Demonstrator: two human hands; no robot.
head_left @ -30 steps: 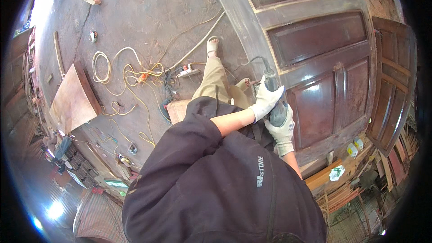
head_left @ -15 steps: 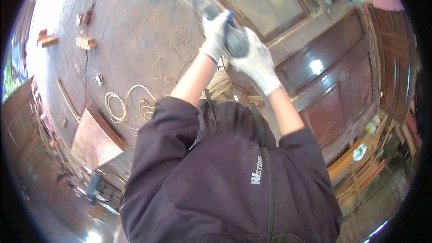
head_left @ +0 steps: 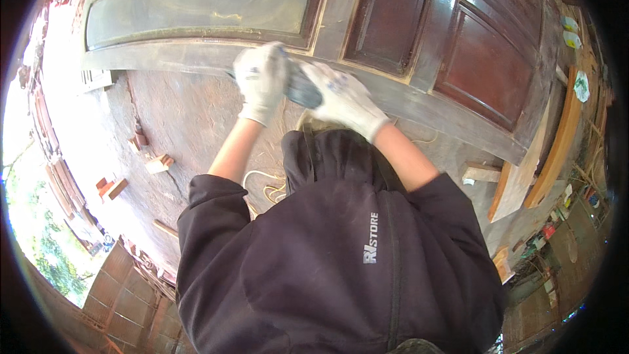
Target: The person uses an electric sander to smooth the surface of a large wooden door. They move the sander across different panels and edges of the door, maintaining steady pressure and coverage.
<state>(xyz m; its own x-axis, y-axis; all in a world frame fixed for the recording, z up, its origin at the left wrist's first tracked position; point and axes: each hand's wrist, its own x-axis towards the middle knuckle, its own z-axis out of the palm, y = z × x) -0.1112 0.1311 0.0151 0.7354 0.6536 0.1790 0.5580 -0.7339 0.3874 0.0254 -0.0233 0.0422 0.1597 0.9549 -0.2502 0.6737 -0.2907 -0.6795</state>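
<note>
Both my hands wear white work gloves and are closed around a dark grey power tool point(head_left: 303, 89), whose exact kind is blurred and partly covered. My left hand point(head_left: 261, 82) wraps its left end; my right hand point(head_left: 346, 96) grips its right end. The tool is at the near edge of a wooden door point(head_left: 406, 99), which lies flat in front of me. The door's frame is dull and pale, with a dusty, yellow-smeared panel point(head_left: 209, 3) on the left and glossy red-brown panels point(head_left: 485, 59) on the right. Whether the tool touches the wood cannot be made out.
Wood blocks point(head_left: 159, 163) lie on the rough floor at left. A pale cable or hose point(head_left: 272, 191) loops on the floor beside my left forearm. Long planks point(head_left: 553, 151) lean past the door's right end, near a short block point(head_left: 480, 172).
My view has turned, so the door now spans ahead of me. My hands, still on the tool, are lower and further left in view. The other person's gloved hand is out of sight.
</note>
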